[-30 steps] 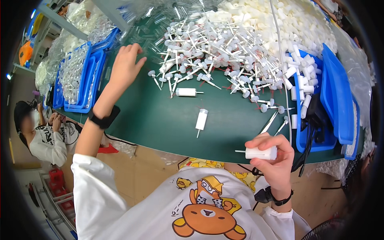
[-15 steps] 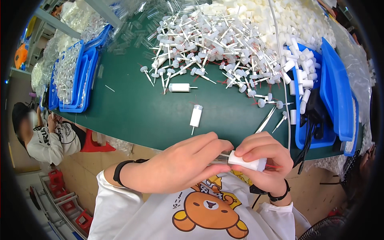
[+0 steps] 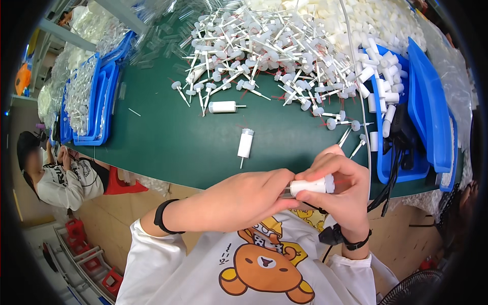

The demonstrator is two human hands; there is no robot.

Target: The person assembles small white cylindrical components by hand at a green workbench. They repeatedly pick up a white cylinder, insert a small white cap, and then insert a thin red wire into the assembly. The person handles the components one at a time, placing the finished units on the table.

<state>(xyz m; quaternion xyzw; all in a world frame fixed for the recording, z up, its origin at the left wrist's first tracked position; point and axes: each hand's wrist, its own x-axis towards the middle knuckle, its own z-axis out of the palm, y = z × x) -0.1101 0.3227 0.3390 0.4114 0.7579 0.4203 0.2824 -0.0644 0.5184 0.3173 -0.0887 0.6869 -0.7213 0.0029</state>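
Note:
A white foam cylinder (image 3: 311, 187) with a translucent cap and thin red wires at its right end is held by my right hand (image 3: 347, 185), thumb below and fingers above. My left hand (image 3: 256, 198) is closed at the cylinder's left end, pinching a clear tube (image 3: 286, 192) mostly hidden by the fingers. On the green table, ahead of my hands, stands one capped white cylinder with a thin stem (image 3: 245, 144); a similar cylinder (image 3: 222, 107) lies sideways farther off. Tweezers (image 3: 345, 136) lie just beyond my right hand, partly covered by it.
A large heap of white stems with translucent discs (image 3: 274, 56) covers the far middle. Loose white foam cylinders (image 3: 391, 96) spill around a blue tray (image 3: 432, 117) at right, beside black cables (image 3: 394, 173). Blue trays (image 3: 104, 112) stand at left. A person (image 3: 66, 175) sits beyond them.
The cylinder has turned to lie more level and risen slightly, with my right thumb moving beneath it. My left hand has shifted slightly right. The view has moved a little.

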